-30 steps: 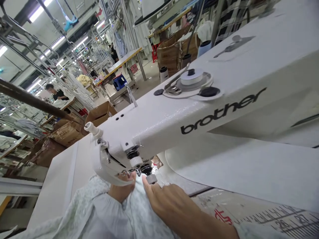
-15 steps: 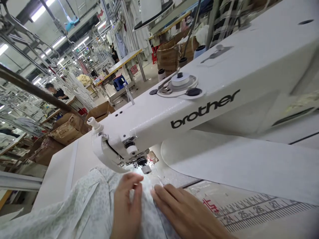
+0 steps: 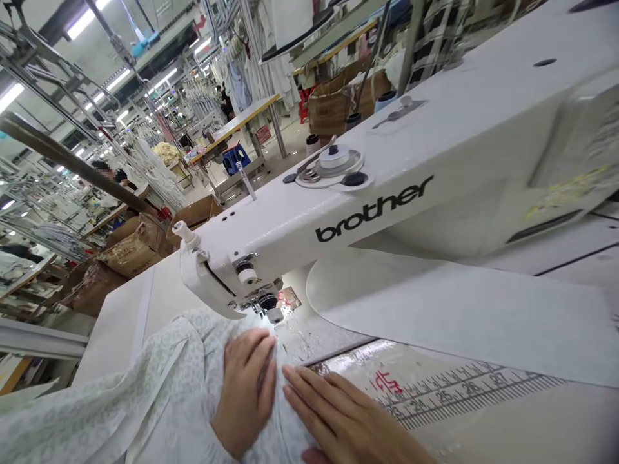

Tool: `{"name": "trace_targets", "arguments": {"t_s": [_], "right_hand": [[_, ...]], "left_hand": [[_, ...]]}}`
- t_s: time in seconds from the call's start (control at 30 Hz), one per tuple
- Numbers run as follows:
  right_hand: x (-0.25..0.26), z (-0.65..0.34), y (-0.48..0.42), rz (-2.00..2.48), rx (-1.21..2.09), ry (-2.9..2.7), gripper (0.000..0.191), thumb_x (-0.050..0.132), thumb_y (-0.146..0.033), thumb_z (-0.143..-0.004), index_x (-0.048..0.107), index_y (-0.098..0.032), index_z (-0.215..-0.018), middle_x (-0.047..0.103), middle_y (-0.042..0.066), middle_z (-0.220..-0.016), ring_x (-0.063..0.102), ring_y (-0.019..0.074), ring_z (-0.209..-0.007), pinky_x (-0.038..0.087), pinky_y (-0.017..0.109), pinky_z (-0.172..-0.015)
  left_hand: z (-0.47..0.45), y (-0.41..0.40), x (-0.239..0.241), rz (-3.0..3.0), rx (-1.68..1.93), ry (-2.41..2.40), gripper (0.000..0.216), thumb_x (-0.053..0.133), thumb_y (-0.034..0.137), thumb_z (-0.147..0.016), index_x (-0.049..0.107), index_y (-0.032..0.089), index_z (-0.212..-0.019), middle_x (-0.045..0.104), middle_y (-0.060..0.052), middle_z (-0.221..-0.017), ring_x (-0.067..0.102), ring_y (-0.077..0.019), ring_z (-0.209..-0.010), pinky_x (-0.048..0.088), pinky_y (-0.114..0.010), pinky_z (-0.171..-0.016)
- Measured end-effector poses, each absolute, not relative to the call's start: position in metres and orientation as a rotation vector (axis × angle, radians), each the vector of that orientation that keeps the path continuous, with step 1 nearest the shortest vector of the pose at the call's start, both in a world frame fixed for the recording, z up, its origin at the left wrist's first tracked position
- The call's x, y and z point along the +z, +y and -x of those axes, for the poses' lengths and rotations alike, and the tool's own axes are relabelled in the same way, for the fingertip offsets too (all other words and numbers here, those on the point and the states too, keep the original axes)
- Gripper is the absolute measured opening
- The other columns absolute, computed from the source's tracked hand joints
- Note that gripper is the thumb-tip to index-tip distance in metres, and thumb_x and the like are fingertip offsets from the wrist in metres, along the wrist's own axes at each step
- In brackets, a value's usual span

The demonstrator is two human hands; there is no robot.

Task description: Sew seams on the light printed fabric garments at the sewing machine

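A white Brother sewing machine [image 3: 367, 193] stretches across the table, its needle head [image 3: 264, 299] at the lower left. Pale patterned fabric [image 3: 145, 399] lies under the head and spreads toward the bottom left. My left hand [image 3: 246, 393] rests flat on the fabric just in front of the needle, fingers stretched out. My right hand [image 3: 348, 422] lies flat beside it at the fabric's right edge, fingers extended toward the presser foot. Neither hand grips anything.
A printed ruler scale [image 3: 459, 393] runs along the table [image 3: 120, 316] to the right of my hands. Cardboard boxes [image 3: 140, 238] stand behind the table. Further back are other work tables, hanging garments and a person at a bench [image 3: 113, 174].
The view has shifted so the machine sits further left and up. My left hand came out from under the head and now lies flat on the fabric; both hands slid back toward me.
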State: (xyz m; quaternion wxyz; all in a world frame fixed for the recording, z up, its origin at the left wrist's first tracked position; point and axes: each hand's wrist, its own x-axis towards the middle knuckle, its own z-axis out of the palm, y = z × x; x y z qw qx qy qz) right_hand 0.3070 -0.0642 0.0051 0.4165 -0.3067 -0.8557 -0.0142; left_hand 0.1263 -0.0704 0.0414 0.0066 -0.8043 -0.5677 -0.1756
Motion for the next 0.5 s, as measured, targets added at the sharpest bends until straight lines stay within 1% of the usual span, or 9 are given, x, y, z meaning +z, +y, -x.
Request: {"name": "trace_targets", "arguments": {"t_s": [0.13,0.23,0.33,0.43,0.5], "right_hand": [[0.007,-0.298,-0.055,0.757,-0.039,-2.194,0.043,0.023,-0.026,-0.1,0.063,-0.012,-0.108,0.064,0.008,-0.116,0.054,0.0171,-0.108,0.04,0.034,-0.092],[0.001,-0.292,-0.043,0.756,-0.038,-2.261,0.031,0.037,-0.024,-0.096,0.06,-0.011,-0.112,0.062,0.009,-0.118,0.052,0.019,-0.11,0.04,0.036,-0.091],[-0.004,-0.289,-0.034,0.755,-0.078,-2.29,0.03,0.047,-0.02,-0.089,0.056,-0.01,-0.116,0.061,0.009,-0.121,0.052,0.0208,-0.108,0.041,0.037,-0.088],[-0.003,-0.291,-0.039,0.693,-0.17,-2.261,0.027,0.045,-0.013,-0.086,0.059,-0.009,-0.109,0.062,0.011,-0.114,0.053,0.022,-0.103,0.04,0.038,-0.087],[-0.002,-0.292,-0.052,0.671,-0.171,-2.182,0.024,0.041,-0.01,-0.087,0.061,-0.014,-0.1,0.065,0.007,-0.105,0.055,0.0203,-0.096,0.04,0.037,-0.085]], "left_hand": [[-0.11,-0.049,0.041,2.478,-0.555,-1.817,0.026,0.047,0.016,-0.089,0.058,0.019,-0.113,0.063,-0.008,-0.112,0.056,-0.0204,-0.11,0.044,-0.038,-0.096],[-0.102,-0.036,0.038,2.409,-0.557,-1.895,0.022,0.048,0.019,-0.09,0.063,0.018,-0.107,0.065,-0.01,-0.103,0.058,-0.0228,-0.106,0.046,-0.04,-0.093],[-0.099,-0.03,0.037,2.395,-0.539,-1.938,0.022,0.047,0.021,-0.091,0.064,0.016,-0.104,0.066,-0.012,-0.1,0.059,-0.0252,-0.104,0.047,-0.043,-0.09],[-0.097,-0.029,0.042,2.456,-0.48,-1.938,0.024,0.046,0.023,-0.092,0.063,0.016,-0.108,0.066,-0.012,-0.103,0.059,-0.0247,-0.103,0.048,-0.043,-0.089],[-0.094,-0.028,0.051,2.55,-0.402,-1.911,0.025,0.047,0.026,-0.092,0.062,0.018,-0.111,0.066,-0.01,-0.107,0.06,-0.0232,-0.103,0.049,-0.04,-0.089]]}}
